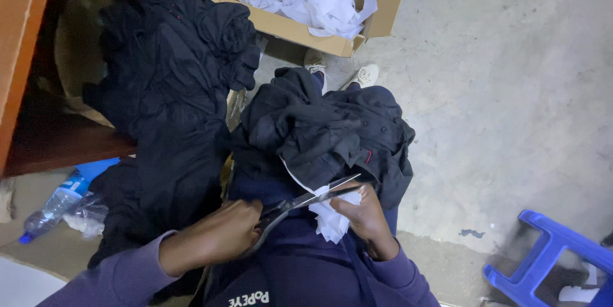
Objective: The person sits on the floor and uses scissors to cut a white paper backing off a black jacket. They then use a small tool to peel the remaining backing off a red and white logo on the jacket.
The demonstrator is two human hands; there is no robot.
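Scissors [305, 200] gripped in left hand [220, 233], blades open on white label [332, 214]; right hand [365, 214] pinching label; black garment [325, 134] across lap; bare concrete floor [498, 90] rightward.

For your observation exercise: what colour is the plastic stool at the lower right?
The plastic stool is blue, seen in the head view.

Everything around me sits on a grey concrete floor [511, 90]. Straight ahead of my hands, past my shoes [367, 75], an open cardboard box [300, 29] rests on it, filled with white fabric scraps [313, 0]. Out beyond my left hand a wooden table [19, 45] stands on the floor, a heap of black garments [172, 64] spilling from it down to the ground. Nearer my left hand, a clear plastic bottle [54, 208] with a blue cap lies on its side. Off to my right hand's side stands a blue plastic stool [549, 256].
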